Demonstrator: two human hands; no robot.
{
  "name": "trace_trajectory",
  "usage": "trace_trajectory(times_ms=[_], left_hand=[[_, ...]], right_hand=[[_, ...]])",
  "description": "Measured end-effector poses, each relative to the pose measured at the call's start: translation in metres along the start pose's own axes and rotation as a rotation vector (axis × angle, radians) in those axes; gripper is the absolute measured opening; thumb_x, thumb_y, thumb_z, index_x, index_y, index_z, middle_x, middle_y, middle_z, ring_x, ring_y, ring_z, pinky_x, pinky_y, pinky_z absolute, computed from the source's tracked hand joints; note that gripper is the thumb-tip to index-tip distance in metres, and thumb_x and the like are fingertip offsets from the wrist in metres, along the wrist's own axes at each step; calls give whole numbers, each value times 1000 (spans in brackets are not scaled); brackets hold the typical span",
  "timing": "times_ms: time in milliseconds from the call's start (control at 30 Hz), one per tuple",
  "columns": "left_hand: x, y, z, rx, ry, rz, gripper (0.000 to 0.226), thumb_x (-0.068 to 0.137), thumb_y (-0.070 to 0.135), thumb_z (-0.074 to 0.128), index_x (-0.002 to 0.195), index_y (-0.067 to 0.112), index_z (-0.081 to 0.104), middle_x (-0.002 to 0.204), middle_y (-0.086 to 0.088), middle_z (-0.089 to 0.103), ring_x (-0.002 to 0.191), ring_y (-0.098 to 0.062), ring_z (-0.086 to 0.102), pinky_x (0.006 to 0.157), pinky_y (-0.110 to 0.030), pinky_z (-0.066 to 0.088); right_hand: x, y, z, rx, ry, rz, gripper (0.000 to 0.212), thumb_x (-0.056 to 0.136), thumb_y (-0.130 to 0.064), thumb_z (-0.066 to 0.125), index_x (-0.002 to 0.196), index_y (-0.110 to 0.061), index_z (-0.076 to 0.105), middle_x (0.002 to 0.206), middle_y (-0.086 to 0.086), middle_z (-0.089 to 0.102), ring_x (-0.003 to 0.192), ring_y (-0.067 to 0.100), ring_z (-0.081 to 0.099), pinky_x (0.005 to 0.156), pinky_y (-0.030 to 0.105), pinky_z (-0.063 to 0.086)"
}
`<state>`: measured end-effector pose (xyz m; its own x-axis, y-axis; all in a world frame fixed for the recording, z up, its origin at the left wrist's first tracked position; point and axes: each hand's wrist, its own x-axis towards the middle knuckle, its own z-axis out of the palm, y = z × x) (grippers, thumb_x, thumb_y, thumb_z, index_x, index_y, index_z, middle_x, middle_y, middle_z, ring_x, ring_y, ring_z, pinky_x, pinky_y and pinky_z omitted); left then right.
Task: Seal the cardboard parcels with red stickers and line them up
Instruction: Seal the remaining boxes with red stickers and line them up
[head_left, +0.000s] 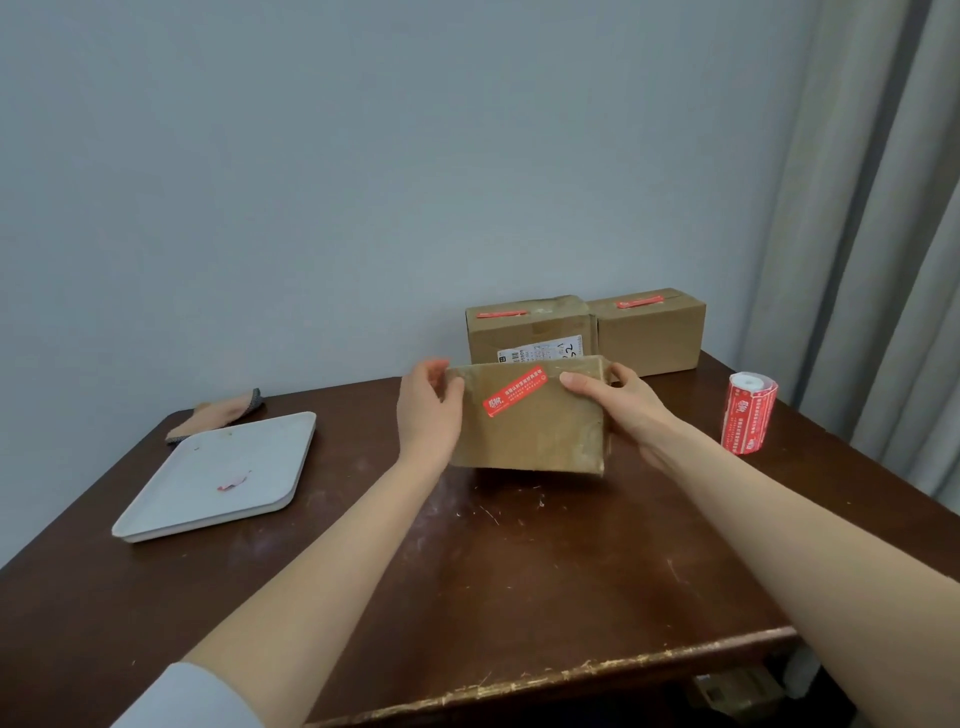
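Chipped brown table (519, 597) beneath parcel (530, 441) — tray (182, 488) left, grey wall (363, 156), curtain (862, 208) right.

A plain domestic-looking room: worn wooden table (519, 571), bare wall (363, 156), grey curtain (857, 208).

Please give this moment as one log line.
left hand, right hand: hold parcel | sealed parcels behind: two | sticker roll: upright

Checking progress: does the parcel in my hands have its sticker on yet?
On: a red sticker lies diagonally across the parcel gripped by the left hand and right hand.
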<state>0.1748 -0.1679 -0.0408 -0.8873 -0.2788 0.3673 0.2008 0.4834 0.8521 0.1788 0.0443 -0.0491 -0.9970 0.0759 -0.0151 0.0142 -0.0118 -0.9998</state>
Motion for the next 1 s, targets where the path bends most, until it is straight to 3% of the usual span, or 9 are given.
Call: trace_trajectory(times_ms=[133,233,433,567,733,867,1000], left_hand=[[-8,-3,6,108,25,166,16,89,17,60,104,20,60,109,5,48,98,-15,57,81,-22,44],[-12,-5,12,144,-45,178,17,87,19,64,104,20,62,108,5,50,97,-8,54,79,-17,39],[-10,-7,18,152,-96,149,20,85,20,68,104,16,65,107,2,54,92,-6,55,79,-15,41],[-8,-4,16,170,-100,142,13,85,18,68,98,15,67,104,1,56,83,-3,55,76,-13,39],[0,-2,13,232,-134,126,7,84,21,69,89,17,71,98,-3,64,80,-10,60,74,-20,46],[2,2,12,274,-182,107,5,84,22,70,85,17,71,96,-6,66,84,-18,65,83,-34,55],[1,6,12,289,-194,110,7,83,22,70,78,20,67,96,-6,66,83,-19,65,82,-36,55]], right_hand=[[-2,12,2,88,67,19,55,75,-35,79,117,-20,47,104,-5,62,94,13,62,72,27,49],[-2,15,1,106,83,27,57,75,-36,78,121,-15,51,109,-1,64,94,14,64,66,25,48],[-1,17,-1,102,52,22,54,76,-34,78,117,-23,45,109,-1,63,97,15,63,69,26,49],[2,19,-3,77,48,27,59,74,-36,79,121,-19,47,115,0,63,101,16,63,78,30,51],[5,22,-3,60,39,30,69,70,-40,81,128,-18,49,117,1,64,103,19,64,88,35,52],[3,21,-3,67,35,33,67,70,-38,81,126,-17,50,117,1,64,102,18,64,83,32,53],[0,19,-3,68,29,28,61,73,-36,80,123,-21,48,116,1,63,102,17,63,77,29,51]])
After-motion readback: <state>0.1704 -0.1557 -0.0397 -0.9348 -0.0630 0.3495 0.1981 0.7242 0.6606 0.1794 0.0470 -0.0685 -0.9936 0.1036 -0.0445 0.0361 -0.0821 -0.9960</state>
